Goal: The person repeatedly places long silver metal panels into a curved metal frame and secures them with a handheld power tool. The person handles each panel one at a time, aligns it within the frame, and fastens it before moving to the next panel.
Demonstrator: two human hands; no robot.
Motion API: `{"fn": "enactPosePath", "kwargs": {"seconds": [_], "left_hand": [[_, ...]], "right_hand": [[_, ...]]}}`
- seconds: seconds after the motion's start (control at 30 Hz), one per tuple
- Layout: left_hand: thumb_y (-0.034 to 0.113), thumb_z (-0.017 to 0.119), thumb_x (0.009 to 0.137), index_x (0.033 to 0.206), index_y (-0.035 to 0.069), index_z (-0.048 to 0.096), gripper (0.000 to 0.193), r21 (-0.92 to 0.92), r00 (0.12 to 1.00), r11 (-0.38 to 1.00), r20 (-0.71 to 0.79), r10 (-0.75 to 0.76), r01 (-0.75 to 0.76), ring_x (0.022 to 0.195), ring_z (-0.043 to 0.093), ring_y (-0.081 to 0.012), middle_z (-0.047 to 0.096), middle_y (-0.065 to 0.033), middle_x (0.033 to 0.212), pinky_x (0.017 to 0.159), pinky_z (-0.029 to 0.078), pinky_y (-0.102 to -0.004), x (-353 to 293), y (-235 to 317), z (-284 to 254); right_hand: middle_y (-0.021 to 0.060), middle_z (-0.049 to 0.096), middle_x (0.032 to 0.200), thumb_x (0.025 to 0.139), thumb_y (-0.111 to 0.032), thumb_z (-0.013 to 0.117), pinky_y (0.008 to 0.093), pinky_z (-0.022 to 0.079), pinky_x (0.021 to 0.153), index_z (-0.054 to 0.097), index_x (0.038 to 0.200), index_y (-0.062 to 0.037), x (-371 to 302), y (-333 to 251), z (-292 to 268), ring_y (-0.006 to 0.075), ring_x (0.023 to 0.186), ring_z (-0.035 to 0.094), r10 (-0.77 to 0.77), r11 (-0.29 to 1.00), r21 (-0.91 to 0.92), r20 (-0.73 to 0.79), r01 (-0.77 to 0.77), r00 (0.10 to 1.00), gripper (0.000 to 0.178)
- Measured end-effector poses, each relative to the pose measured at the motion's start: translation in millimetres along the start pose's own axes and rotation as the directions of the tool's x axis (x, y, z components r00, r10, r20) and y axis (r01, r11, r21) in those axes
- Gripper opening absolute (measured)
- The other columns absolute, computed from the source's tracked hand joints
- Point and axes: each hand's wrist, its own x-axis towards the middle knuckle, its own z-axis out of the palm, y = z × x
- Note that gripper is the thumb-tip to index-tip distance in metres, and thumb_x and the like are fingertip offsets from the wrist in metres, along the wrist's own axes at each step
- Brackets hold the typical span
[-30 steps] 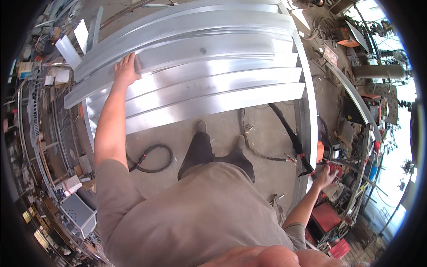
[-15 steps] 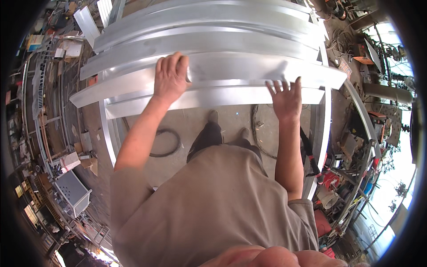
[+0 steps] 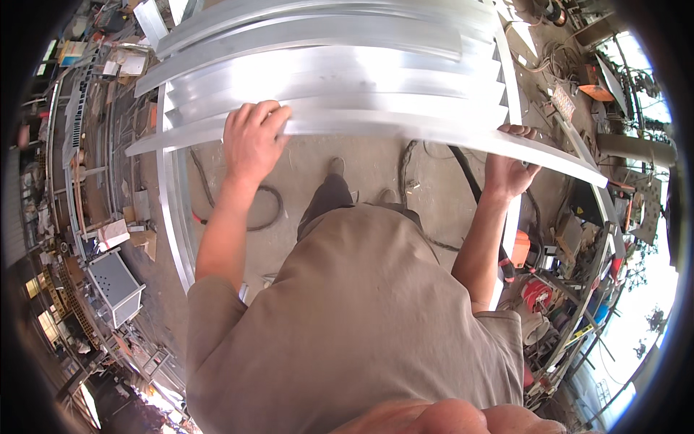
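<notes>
A long silvery metal slat (image 3: 376,128) lies crosswise in front of me, its right end sticking out past the frame. My left hand (image 3: 254,141) is closed over the slat left of centre, fingers curled across its top edge. Towards the right end, my right hand (image 3: 508,172) grips the same slat, with its fingertips behind it and thumb on the near side. Beyond are several similar slats (image 3: 325,45), side by side across a pale metal frame, whose left rail (image 3: 172,217) and right rail (image 3: 512,87) run away from me.
Dark cable (image 3: 278,210) loops on the concrete floor by my feet. A grey metal box (image 3: 116,284) stands among clutter at left. At right are an orange case (image 3: 520,249), a red reel (image 3: 536,295) and a crowded rack. Coiled hose (image 3: 560,61) lies at far right.
The slat has come nearer to me and shifted right, tilting down at its right end. My right hand has gone from spread fingers to a grip farther right; my left has moved slightly left.
</notes>
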Motion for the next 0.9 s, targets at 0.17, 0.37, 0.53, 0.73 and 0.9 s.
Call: {"fn": "enactPosePath", "kwargs": {"seconds": [0.17, 0.37, 0.53, 0.73, 0.9], "left_hand": [[-0.001, 0.078, 0.067, 0.118, 0.021, 0.077, 0.055, 0.062, 0.936, 0.995, -0.340, 0.090, -0.073, 0.108, 0.065, -0.0210, 0.070, 0.0051, 0.117, 0.095, 0.049, -0.0400, -27.3, 69.0, -0.5], [0.002, 0.081, 0.065, 0.115, 0.016, 0.075, 0.052, 0.107, 0.903, 0.994, -0.429, 0.017, 0.032, 0.109, 0.066, -0.0223, 0.070, 0.0021, 0.116, 0.099, 0.047, -0.0422, -41.3, 97.0, -14.9], [0.005, 0.084, 0.063, 0.112, 0.015, 0.074, 0.051, 0.077, 0.886, 0.993, -0.462, -0.046, 0.092, 0.110, 0.066, -0.0230, 0.070, 0.0005, 0.114, 0.102, 0.045, -0.0438, -42.2, 106.6, -29.9], [0.024, 0.088, 0.072, 0.108, 0.016, 0.076, 0.039, -0.091, 0.935, 0.994, -0.346, -0.083, 0.055, 0.102, 0.067, -0.0209, 0.072, 0.0018, 0.106, 0.098, 0.043, -0.0415, -21.4, 92.8, -51.2], [0.036, 0.078, 0.091, 0.117, 0.015, 0.077, 0.033, -0.325, 0.989, 0.944, -0.112, -0.097, 0.056, 0.099, 0.068, -0.0241, 0.075, -0.0037, 0.103, 0.090, 0.045, -0.0386, 8.4, 76.3, -55.5]], "right_hand": [[0.0026, 0.057, 0.081, 0.103, -0.035, 0.048, 0.0450, 0.045, 0.096, 0.063, 0.101, -0.0075, -6.7, -55.1, 11.3, 0.0216, 0.079, 0.056, 0.053, 0.979, 0.202, -0.102, -0.031, 0.993, 0.031], [-0.0007, 0.048, 0.066, 0.091, -0.037, 0.053, 0.0421, 0.049, 0.083, 0.060, 0.082, -0.0126, -11.3, -87.1, 23.6, 0.0195, 0.064, 0.050, -0.010, 0.985, 0.169, -0.113, 0.029, 0.993, 0.026], [-0.0014, 0.045, 0.065, 0.087, -0.036, 0.054, 0.0374, 0.048, 0.078, 0.056, 0.080, -0.0140, -2.3, -104.1, 31.1, 0.0166, 0.063, 0.049, -0.006, 0.993, 0.111, -0.189, 0.028, 0.982, 0.023], [0.0055, 0.048, 0.089, 0.103, -0.034, 0.048, 0.0521, 0.038, 0.109, 0.054, 0.099, -0.0047, 9.6, -110.7, 30.6, 0.0246, 0.090, 0.053, 0.034, 0.998, -0.037, -0.228, -0.043, 0.973, 0.030], [0.0147, 0.061, 0.145, 0.107, -0.042, 0.051, 0.0551, 0.037, 0.119, 0.059, 0.140, -0.0069, 7.0, -79.0, 40.8, 0.0325, 0.136, 0.055, 0.110, 0.970, -0.228, 0.103, -0.084, 0.989, 0.048]]}}
